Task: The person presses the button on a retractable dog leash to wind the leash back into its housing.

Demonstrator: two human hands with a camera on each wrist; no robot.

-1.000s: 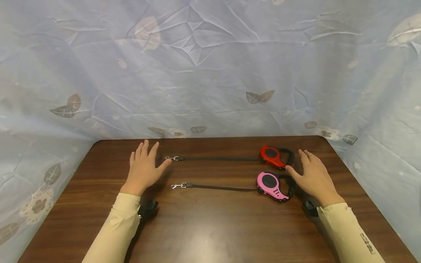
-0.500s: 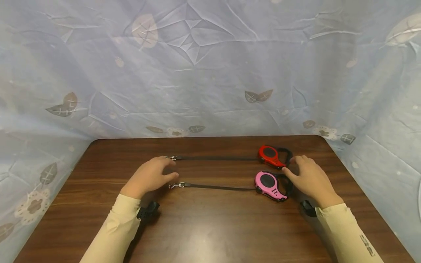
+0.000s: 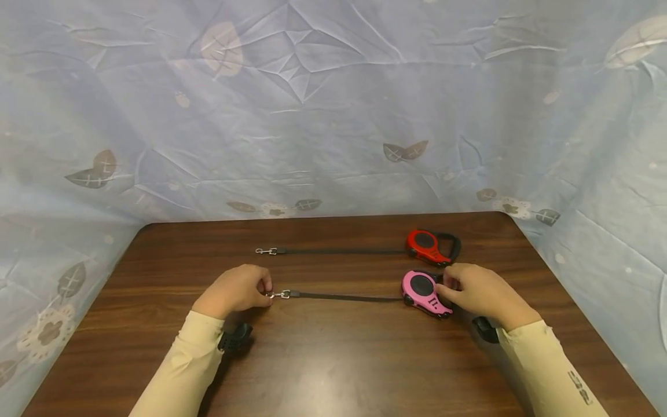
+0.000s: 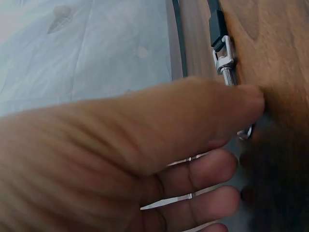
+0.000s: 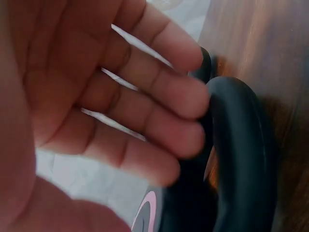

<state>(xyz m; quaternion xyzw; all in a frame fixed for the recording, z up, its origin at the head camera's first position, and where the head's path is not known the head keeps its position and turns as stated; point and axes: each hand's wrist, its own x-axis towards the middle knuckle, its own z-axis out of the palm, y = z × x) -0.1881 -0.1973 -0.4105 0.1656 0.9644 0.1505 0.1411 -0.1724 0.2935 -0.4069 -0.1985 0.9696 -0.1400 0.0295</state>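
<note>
Two retractable dog leashes lie on the wooden table, their cords stretched leftward. My left hand (image 3: 237,289) pinches the metal snap hook (image 4: 228,72) of the nearer, pink leash. In the left wrist view the thumb (image 4: 203,108) covers the hook's middle, and the index finger is hidden. My right hand (image 3: 482,289) is over the handle of the pink leash (image 3: 421,285). Its fingers (image 5: 176,133) lie loosely bent right by the black handle (image 5: 244,145), with the thumb apart from them. Farther back, the red leash (image 3: 424,243) lies untouched with its own snap hook (image 3: 268,251) at the left.
The brown tabletop (image 3: 333,359) ends at a pale blue patterned cloth (image 3: 333,116) hung along the back and sides. A black band (image 3: 237,337) sits at the left wrist. The red leash lies just beyond both hands.
The left hand has come down and nearer from beside the red leash's hook to the pink leash's hook, fingers curling in. The right hand has moved left onto the pink leash's handle.
</note>
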